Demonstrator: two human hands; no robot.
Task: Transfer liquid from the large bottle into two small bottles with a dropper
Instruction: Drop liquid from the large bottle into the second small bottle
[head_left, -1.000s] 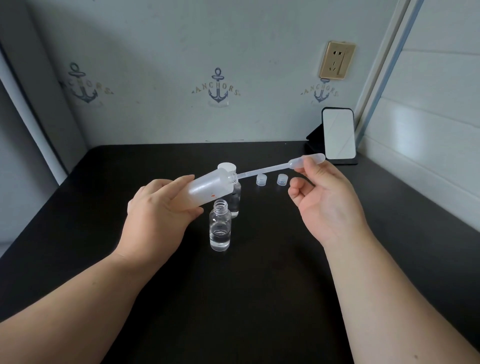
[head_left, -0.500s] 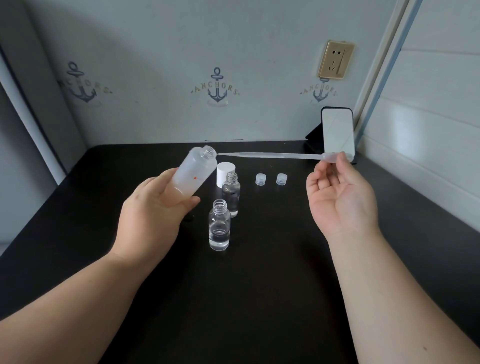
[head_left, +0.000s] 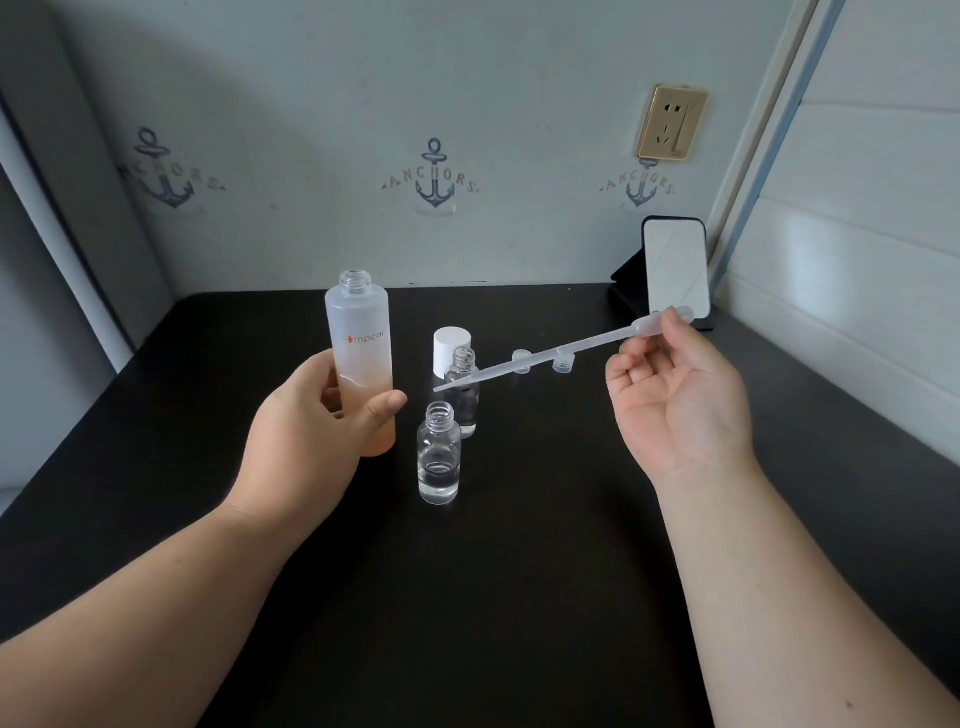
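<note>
My left hand grips the lower half of the large frosted bottle, which stands upright and uncapped at the left. My right hand pinches the bulb of the clear plastic dropper. The dropper slants down to the left, its tip hanging just above and left of the far small bottle. The near small bottle stands open with a little clear liquid at its bottom. Both small bottles sit on the black table between my hands.
A white cap stands behind the far small bottle. Two small clear caps lie further back. A phone leans on a stand at the back right corner near the wall.
My left hand has turned the large bottle from tilted to upright. The dropper has come out of its neck, swung right, then tipped down towards the small bottles.
</note>
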